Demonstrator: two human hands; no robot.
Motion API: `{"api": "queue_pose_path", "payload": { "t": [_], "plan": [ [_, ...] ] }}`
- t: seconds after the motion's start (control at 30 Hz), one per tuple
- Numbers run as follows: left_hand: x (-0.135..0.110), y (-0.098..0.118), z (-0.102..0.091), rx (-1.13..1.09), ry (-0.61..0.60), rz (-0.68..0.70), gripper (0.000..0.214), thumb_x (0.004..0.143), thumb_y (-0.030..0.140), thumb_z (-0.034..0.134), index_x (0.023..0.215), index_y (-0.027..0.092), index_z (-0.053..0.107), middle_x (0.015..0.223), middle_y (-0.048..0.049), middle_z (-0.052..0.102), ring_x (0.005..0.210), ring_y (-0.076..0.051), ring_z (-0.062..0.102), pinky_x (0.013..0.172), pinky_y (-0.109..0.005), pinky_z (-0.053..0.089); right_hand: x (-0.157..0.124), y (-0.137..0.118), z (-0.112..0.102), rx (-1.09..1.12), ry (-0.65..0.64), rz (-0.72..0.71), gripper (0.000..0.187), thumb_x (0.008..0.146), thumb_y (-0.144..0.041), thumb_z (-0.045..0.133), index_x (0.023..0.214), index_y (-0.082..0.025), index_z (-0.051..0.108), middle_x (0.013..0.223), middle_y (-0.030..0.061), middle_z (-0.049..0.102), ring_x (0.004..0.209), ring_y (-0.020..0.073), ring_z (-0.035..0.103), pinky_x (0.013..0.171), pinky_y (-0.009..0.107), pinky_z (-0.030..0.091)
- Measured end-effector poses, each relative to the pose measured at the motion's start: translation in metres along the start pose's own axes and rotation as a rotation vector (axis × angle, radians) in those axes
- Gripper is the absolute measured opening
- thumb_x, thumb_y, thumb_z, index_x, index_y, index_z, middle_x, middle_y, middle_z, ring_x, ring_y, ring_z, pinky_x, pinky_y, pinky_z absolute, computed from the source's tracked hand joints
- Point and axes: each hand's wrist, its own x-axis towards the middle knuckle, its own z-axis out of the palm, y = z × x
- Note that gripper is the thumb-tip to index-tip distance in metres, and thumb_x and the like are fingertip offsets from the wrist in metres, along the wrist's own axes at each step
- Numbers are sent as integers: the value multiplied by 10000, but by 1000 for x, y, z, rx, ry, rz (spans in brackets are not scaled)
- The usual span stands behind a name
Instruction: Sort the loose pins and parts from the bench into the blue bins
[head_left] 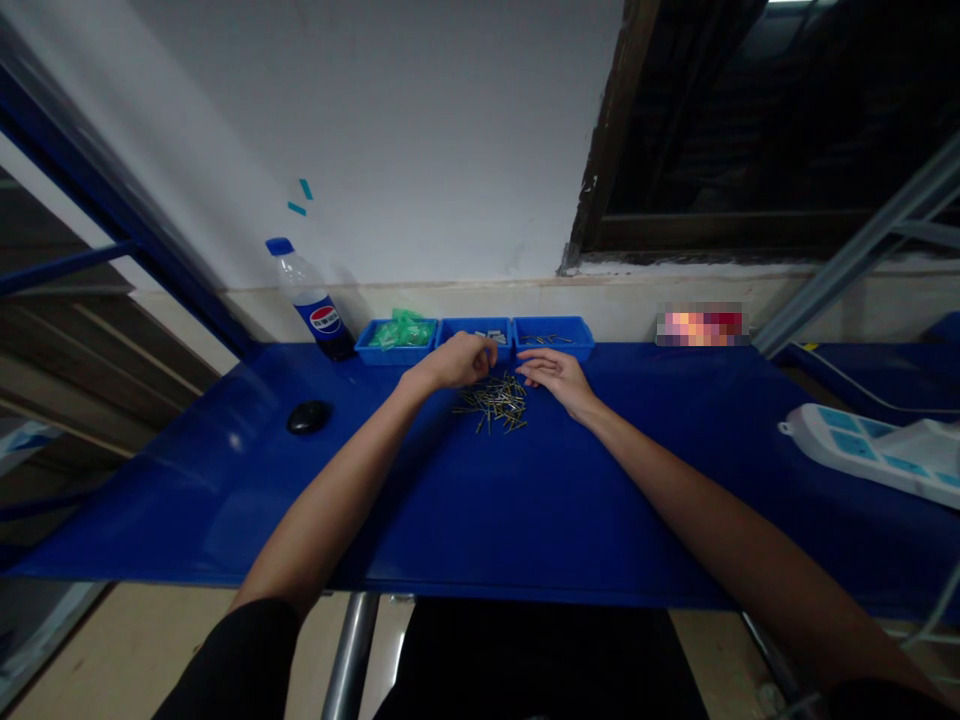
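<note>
Closest to me, my two forearms run out of black sleeves (240,660) over the near edge of the blue table (525,520). Further in, a black oval thing, likely a mouse (309,416), lies well to the left. A white power strip with blue switches (877,450) lies near the right edge.

At the middle of the table is a loose pile of small metal pins (496,402), scattered flat on the surface. My left hand (457,360) sits at the pile's far left corner with its fingers (484,352) curled in close together. I cannot tell whether they pinch a pin. My right hand (555,378) lies palm down just right of the pile. Its fingers (531,368) are stretched out flat, holding nothing, with the tips at the pile's edge.

Just beyond the hands, three blue trays stand side by side against the wall. The left tray (375,352) holds green bits and the middle tray (469,326) holds a few small grey parts. The right tray (577,345) holds a few pins. A cola bottle with a blue cap (311,300) stands upright left of the trays.
</note>
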Motion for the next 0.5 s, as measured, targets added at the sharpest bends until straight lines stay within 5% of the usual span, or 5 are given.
{"api": "queue_pose_path", "payload": {
  "t": [0.23,0.5],
  "plan": [
    [5,0,6,-272,220,137,118,799,205,623,893,145,663,870,-53,748,815,-141,697,763,-241,506,1,4,0,-31,-66,0,379,707,-394,893,1030,-227,785,857,53,798,712,204,722,767,401,589],
    [6,5,10,-268,112,101,181,773,144,631,951,138,663,842,-53,756,783,-156,719,725,-256,507,0,2,-4,24,-59,12,282,714,-388,890,923,-216,808,842,68,814,729,212,730,714,369,555]
  ]
}}
